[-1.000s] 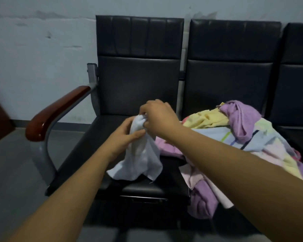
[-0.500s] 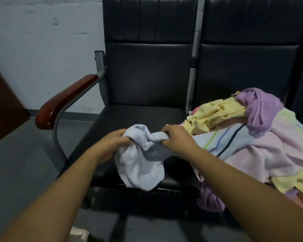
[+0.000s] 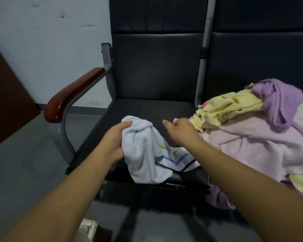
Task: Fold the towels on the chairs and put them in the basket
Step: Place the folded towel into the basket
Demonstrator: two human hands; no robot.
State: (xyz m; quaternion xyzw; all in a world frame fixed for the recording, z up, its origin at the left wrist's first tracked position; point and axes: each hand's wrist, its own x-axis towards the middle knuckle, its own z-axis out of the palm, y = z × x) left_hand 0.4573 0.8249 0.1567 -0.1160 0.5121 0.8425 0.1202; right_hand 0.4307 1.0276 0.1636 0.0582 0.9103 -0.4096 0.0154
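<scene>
Since half a second before, the view had dipped and closed in on the seats, and the right hand (image 3: pixel 181 133) had come off the pale blue towel (image 3: pixel 143 154), which it had been pulling taut against the left; the towel had slumped into a loose bunch with its striped border now showing along the lower right edge. The black padded chair (image 3: pixel 156 67) filled the middle of the view, with a second black chair (image 3: pixel 252 58) joined to it on the right, a pale wall (image 3: pixel 42 41) behind and a grey floor (image 3: pixel 24 163) below. A heap of towels (image 3: pixel 252 142) covered the second chair's seat and spilled over its front edge: a pink one was spread widest, a purple towel (image 3: pixel 278 102) lay crumpled on top, and a yellow towel (image 3: pixel 231 107) sat beside it. A reddish wooden armrest (image 3: pixel 72 96) on a grey metal frame stood at the first chair's left. The blue towel lay on the front of the first chair's seat, its lower fold hanging over the edge. The left hand (image 3: pixel 115 139) gripped the bunched top left of that towel, fingers curled over it. The right hand hovered just beside the heap, thumb out and fingers bent under; whether it held any cloth could not be told.
</scene>
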